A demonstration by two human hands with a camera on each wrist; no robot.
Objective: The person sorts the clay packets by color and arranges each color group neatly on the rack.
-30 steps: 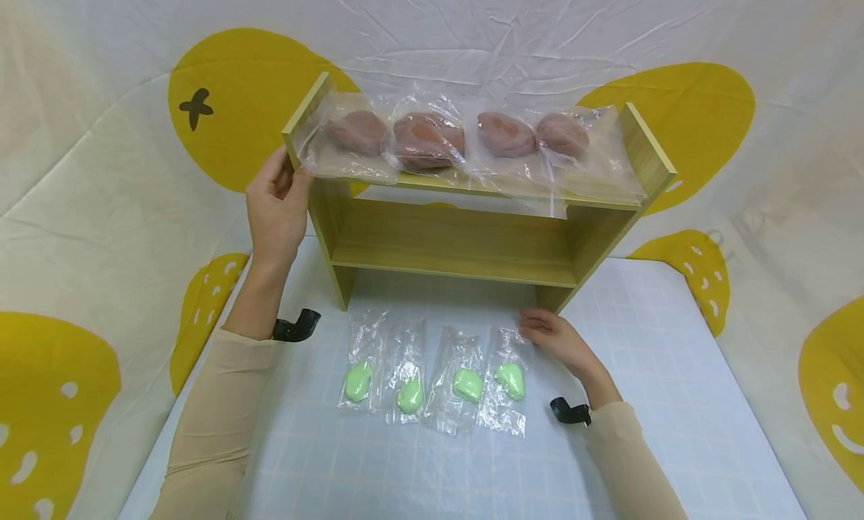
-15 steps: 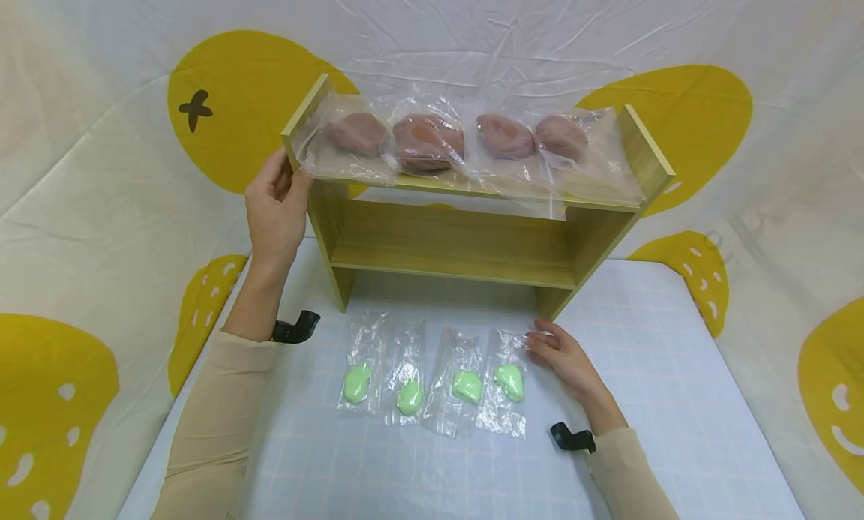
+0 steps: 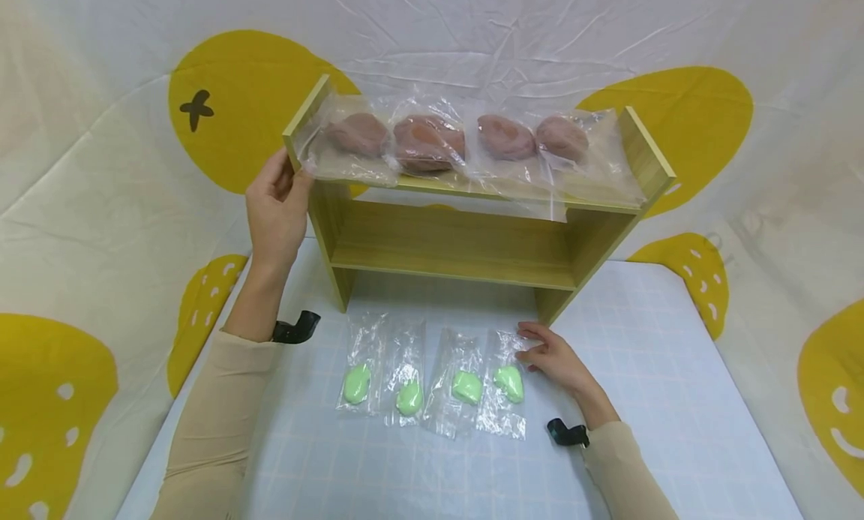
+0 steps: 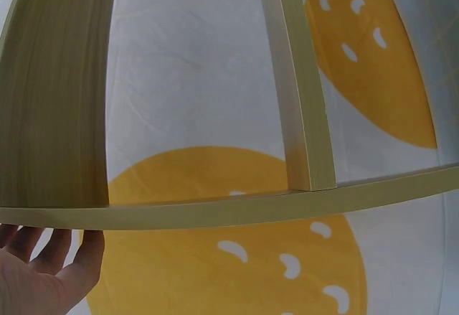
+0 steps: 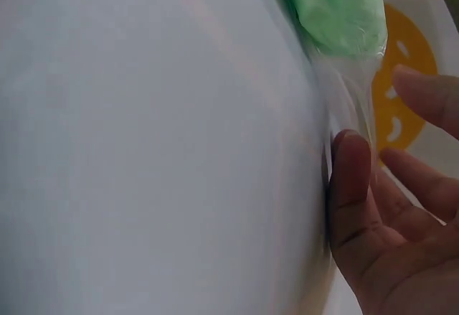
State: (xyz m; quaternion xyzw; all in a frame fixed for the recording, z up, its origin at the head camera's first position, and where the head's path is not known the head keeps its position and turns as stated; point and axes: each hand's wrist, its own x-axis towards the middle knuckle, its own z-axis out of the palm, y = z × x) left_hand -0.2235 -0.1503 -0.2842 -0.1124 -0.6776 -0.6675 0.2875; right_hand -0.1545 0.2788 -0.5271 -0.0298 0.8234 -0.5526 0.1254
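On the left side panel of the wooden two-tier shelf [image 3: 452, 242], my left hand [image 3: 277, 212] has its fingertips against the outer face near the top. In the left wrist view those fingertips [image 4: 90, 250] meet the panel's edge. My right hand [image 3: 556, 362] is over the right edge of the rightmost small clear bag [image 3: 499, 422], which contains a green lump [image 3: 509, 383]. Seen from the right wrist, one fingertip [image 5: 351, 157] touches that bag's film close to the tabletop while the other fingers are spread apart. No pinch shows.
More clear bags with green lumps [image 3: 467, 386] lie to the left in the row. Clear bags with brownish-red lumps [image 3: 506, 137] lie along the shelf's top board. Black wrist cameras [image 3: 567, 433] stick out from both wrists. A patterned cloth [image 3: 472, 32] hangs behind.
My right hand first drew back from beside the shelf's right foot, then shifted left onto the rightmost bag's edge, its fingers spreading. The left hand stays at the panel.
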